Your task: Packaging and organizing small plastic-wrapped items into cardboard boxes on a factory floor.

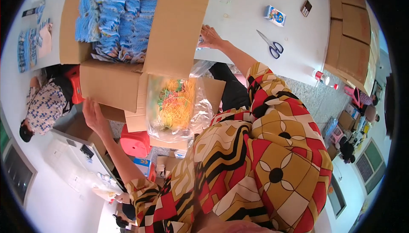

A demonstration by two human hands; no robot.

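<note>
A large cardboard box stands at the table's near edge, packed with rows of blue and white packets. My left hand is at the lower edge of its near flap, fingers stretched out and touching or almost touching the cardboard. Beside the right flap, my right hand has its fingers bent over something pale and bluish, mostly hidden by the flap. Below the box, close to my body, a clear plastic bag of thin yellow, orange and green pieces sits in another open carton.
On the white table lie scissors, a small blue and white pack and a small dark box. Cardboard boxes are stacked at right. A red stool stands below left. A person sits at far left.
</note>
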